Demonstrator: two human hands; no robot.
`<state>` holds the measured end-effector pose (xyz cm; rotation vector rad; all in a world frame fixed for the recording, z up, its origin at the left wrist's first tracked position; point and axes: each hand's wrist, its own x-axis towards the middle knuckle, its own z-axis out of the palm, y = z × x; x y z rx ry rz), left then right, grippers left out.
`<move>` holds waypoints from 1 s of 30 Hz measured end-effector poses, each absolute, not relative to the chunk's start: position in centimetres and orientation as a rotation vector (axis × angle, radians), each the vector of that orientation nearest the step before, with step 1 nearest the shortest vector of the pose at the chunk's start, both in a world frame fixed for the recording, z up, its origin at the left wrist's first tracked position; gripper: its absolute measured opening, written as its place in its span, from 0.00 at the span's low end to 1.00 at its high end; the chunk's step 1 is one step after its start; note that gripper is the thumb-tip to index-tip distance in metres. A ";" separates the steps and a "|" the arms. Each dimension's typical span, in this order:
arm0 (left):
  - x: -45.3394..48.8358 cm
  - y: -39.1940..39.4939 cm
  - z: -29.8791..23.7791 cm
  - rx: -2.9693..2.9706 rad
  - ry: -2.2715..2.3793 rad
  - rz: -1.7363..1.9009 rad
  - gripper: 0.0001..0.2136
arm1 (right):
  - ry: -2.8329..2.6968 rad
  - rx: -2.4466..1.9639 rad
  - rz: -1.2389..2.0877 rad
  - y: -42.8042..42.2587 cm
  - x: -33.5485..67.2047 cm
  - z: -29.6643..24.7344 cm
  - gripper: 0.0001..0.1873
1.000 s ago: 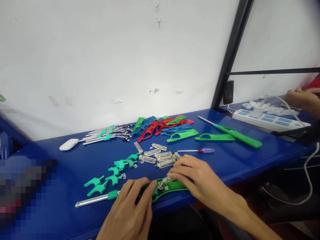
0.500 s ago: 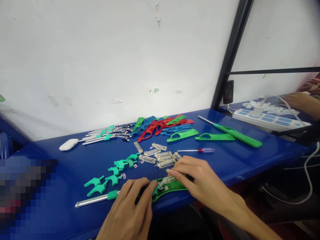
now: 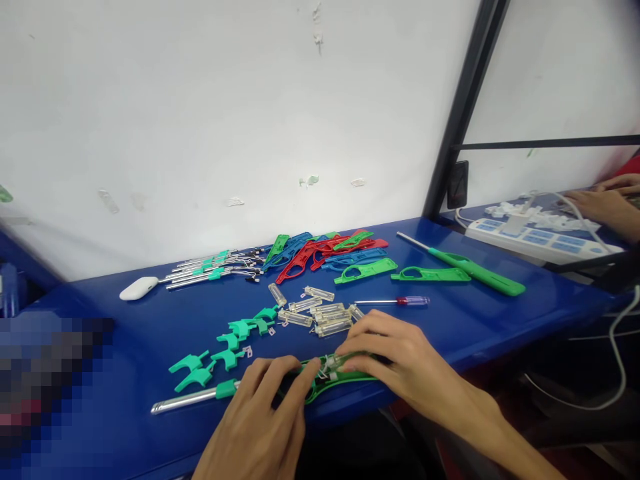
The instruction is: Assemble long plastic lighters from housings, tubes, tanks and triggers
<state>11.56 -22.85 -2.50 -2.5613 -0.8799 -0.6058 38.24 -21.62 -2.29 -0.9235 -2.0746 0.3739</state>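
Observation:
A long-nosed lighter lies opened at the table's front edge, its metal tube [image 3: 183, 402] pointing left and its green half shell [image 3: 345, 380] holding white wires and small parts. Across its middle, my left hand [image 3: 265, 407] grips it with fingers bent over the shell. My right hand [image 3: 390, 347] closes thumb and fingers around a clear fuel tank [image 3: 334, 361] lying in the shell's right part, mostly hidden by the fingers. Just behind are several loose clear tanks [image 3: 333, 327] and several teal triggers [image 3: 193, 379].
Metal tubes with wires [image 3: 215, 267] lie at the back left by a white case [image 3: 139, 289]. Red, blue and green shells [image 3: 300, 260] are heaped along the wall. Rightward are a screwdriver [image 3: 413, 301], a whole green lighter [image 3: 480, 273], a power strip [image 3: 540, 240] and another person's hands [image 3: 605, 207].
My right hand's thumb and fingers have moved lower onto the shell and clear tank. My left hand stays put. At the far right, more of the other person's hands shows.

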 end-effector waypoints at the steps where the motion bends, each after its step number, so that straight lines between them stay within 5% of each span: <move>1: 11.5 -22.8 -2.5 -2.563 -0.883 -0.613 0.24 | -2.080 -0.921 0.372 -21.6 38.3 -2.3 0.06; 30: 11.5 -22.8 -2.4 -2.676 -0.987 -0.513 0.31 | -2.113 -1.006 0.378 -21.9 38.2 -1.8 0.08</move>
